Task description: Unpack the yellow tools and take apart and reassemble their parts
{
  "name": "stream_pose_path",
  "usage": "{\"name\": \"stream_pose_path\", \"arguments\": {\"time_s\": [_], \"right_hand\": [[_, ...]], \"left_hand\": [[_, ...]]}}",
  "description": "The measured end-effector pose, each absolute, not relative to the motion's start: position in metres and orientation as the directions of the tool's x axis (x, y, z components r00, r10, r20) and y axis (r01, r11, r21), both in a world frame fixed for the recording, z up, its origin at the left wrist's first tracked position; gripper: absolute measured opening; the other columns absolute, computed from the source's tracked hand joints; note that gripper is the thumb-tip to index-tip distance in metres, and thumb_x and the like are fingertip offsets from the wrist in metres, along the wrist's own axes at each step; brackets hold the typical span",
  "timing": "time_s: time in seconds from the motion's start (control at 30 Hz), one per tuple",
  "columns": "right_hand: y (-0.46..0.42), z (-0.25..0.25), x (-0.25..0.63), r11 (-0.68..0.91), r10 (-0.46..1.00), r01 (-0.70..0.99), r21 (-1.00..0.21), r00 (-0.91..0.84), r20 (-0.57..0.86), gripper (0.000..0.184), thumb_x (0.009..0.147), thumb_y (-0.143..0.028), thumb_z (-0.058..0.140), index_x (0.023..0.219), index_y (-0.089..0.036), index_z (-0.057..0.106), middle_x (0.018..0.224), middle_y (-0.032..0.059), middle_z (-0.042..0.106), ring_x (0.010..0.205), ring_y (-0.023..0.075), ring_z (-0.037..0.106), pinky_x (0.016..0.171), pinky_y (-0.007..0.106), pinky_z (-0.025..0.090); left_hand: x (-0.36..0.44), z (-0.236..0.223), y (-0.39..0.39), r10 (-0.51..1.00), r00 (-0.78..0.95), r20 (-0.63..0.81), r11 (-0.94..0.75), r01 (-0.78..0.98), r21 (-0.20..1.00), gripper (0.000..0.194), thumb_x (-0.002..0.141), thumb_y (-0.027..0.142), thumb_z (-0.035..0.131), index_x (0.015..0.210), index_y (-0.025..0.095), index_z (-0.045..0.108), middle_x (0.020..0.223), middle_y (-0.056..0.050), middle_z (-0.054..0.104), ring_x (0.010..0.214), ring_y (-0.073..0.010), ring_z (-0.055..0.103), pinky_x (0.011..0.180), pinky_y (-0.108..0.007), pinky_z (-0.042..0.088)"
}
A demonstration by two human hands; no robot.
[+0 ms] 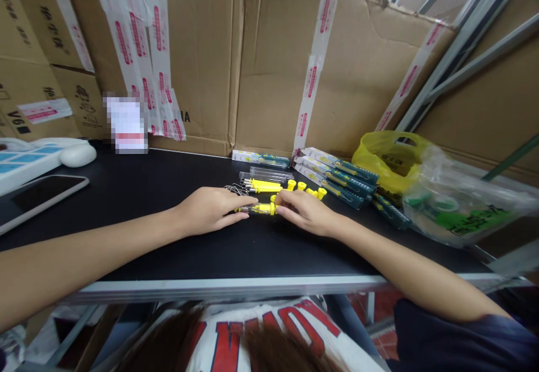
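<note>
A slim yellow tool with a metal or clear section (260, 209) lies crosswise between my two hands, just above the black tabletop. My left hand (210, 210) pinches its left end between thumb and fingers. At the yellow right end, the fingertips of my right hand (308, 212) are closed. Just beyond the hands lie several yellow handles with metal ends (264, 185), and bent metal wires (237, 190) sit left of them. Small yellow caps (302, 186) are scattered near my right fingers, some partly hidden. Clear plastic pieces (272, 174) rest behind the handles.
Slim teal-and-white boxes (337, 172) are stacked at the right, with another box (261, 159) at the back. Yellow (370, 150) and clear plastic bags (458, 214) stand far right. A phone (42, 198) and white mouse (78, 153) are at left. Cardboard (273, 68) walls the back.
</note>
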State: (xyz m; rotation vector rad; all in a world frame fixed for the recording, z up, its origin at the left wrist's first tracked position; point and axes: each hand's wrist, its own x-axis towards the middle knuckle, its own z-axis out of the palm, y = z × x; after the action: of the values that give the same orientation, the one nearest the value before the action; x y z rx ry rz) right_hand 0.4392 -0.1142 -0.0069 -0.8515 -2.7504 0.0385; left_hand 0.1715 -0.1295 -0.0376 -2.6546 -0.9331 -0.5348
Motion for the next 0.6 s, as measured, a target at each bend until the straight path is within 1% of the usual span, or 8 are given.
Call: {"name": "stream_pose_path", "arguments": {"time_s": [0.07,0.13,0.23,0.33,0.47,0.6], "right_hand": [[-0.1133,-0.0072,0.4389,0.836,0.544,0.543,-0.075,-0.804,0.239,0.025,0.098,-0.033,0.036,0.088,-0.018,0.054,0.081,0.0054,0.061,0.074,0.0166,0.054,0.067,0.027,0.037],[-0.1133,-0.0078,0.4387,0.837,0.543,0.542,-0.075,-0.804,0.241,0.025,0.097,-0.033,0.037,0.087,-0.018,0.054,0.080,0.0048,0.061,0.073,0.0163,0.054,0.066,0.027,0.037],[-0.1150,-0.0086,0.4387,0.821,0.569,0.556,-0.127,-0.781,0.257,0.017,0.092,-0.035,0.048,0.090,-0.018,0.051,0.075,0.0021,0.059,0.066,0.0144,0.053,0.061,0.025,0.036],[-0.1170,-0.0090,0.4385,0.808,0.590,0.561,-0.183,-0.765,0.259,0.018,0.086,-0.033,0.056,0.094,-0.019,0.047,0.075,0.0008,0.059,0.063,0.0134,0.053,0.059,0.025,0.037],[-0.1181,-0.0082,0.4385,0.808,0.589,0.555,-0.198,-0.769,0.248,0.020,0.087,-0.035,0.056,0.095,-0.019,0.046,0.076,0.0005,0.059,0.063,0.0134,0.053,0.059,0.025,0.037],[-0.1169,-0.0072,0.4386,0.814,0.580,0.557,-0.162,-0.777,0.245,0.020,0.091,-0.037,0.050,0.096,-0.018,0.049,0.076,0.0014,0.059,0.064,0.0138,0.052,0.060,0.025,0.037]], "left_hand": [[0.1712,-0.0380,-0.1292,0.536,0.725,0.432,-0.754,0.642,-0.140,0.038,0.096,0.041,0.041,0.129,0.025,0.055,0.107,-0.003,0.071,0.094,-0.0193,0.068,0.078,-0.029,0.051],[0.1710,-0.0381,-0.1291,0.535,0.727,0.431,-0.754,0.641,-0.144,0.038,0.096,0.041,0.041,0.129,0.026,0.054,0.107,-0.003,0.071,0.094,-0.0190,0.068,0.079,-0.028,0.051],[0.1710,-0.0378,-0.1293,0.543,0.725,0.423,-0.752,0.644,-0.138,0.038,0.096,0.041,0.042,0.129,0.026,0.054,0.107,-0.003,0.071,0.093,-0.0192,0.068,0.078,-0.029,0.051],[0.1714,-0.0373,-0.1295,0.550,0.724,0.417,-0.750,0.647,-0.134,0.038,0.096,0.041,0.042,0.129,0.026,0.054,0.106,-0.003,0.071,0.093,-0.0197,0.068,0.078,-0.029,0.051],[0.1717,-0.0372,-0.1296,0.549,0.723,0.419,-0.751,0.647,-0.133,0.038,0.096,0.041,0.041,0.129,0.026,0.055,0.107,-0.003,0.071,0.094,-0.0198,0.068,0.078,-0.030,0.051],[0.1716,-0.0370,-0.1298,0.552,0.724,0.414,-0.754,0.645,-0.123,0.038,0.096,0.040,0.042,0.129,0.026,0.055,0.106,-0.003,0.071,0.093,-0.0200,0.068,0.077,-0.030,0.051]]}}
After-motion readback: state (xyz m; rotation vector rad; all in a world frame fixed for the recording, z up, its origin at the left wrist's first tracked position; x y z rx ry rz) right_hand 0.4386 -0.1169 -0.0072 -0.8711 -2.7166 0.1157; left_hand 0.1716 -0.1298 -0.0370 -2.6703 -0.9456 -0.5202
